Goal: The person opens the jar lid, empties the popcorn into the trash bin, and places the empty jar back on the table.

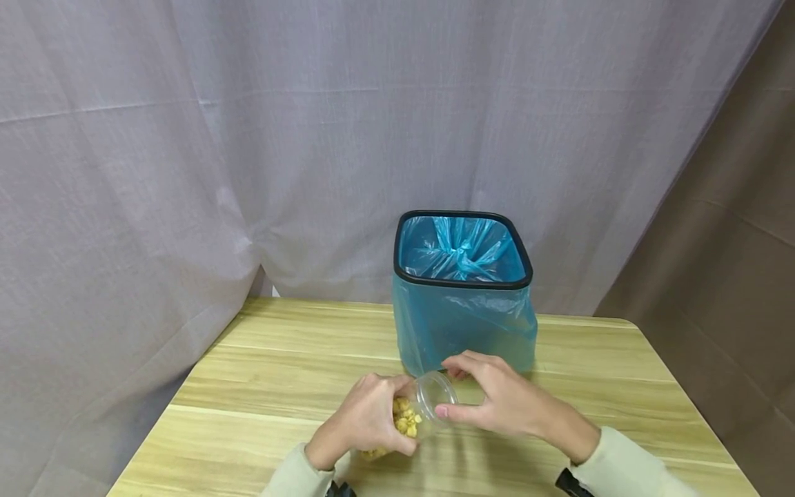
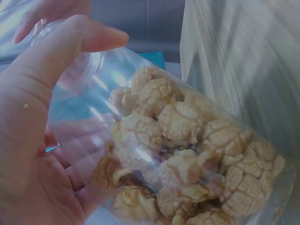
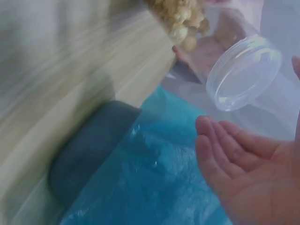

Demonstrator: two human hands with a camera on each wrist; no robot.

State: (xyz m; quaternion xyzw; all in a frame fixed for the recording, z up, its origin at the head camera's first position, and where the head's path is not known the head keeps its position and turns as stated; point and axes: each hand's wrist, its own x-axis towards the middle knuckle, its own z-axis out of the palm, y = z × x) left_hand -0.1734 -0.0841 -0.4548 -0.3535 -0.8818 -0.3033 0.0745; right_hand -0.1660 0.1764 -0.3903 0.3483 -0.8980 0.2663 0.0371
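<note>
My left hand (image 1: 369, 414) grips a clear plastic jar (image 1: 435, 392), its thumb and fingers curled round the body. Golden popcorn (image 2: 180, 154) fills the lower part of the jar, which tilts with its round, ridged clear end (image 3: 243, 75) toward my right hand. That right hand (image 1: 506, 397) is beside this end, thumb and fingers spread apart around it in the head view. From the right wrist, its fingers (image 3: 229, 145) appear extended, with a gap between them and the jar.
A bin (image 1: 462, 324) with a blue plastic liner (image 1: 435, 245) and a black rim (image 1: 462, 284) stands at the back of the wooden table (image 1: 298, 345), just beyond my hands. Grey curtain (image 1: 310, 138) hangs behind the table, with brownish cloth (image 1: 720, 255) at the right.
</note>
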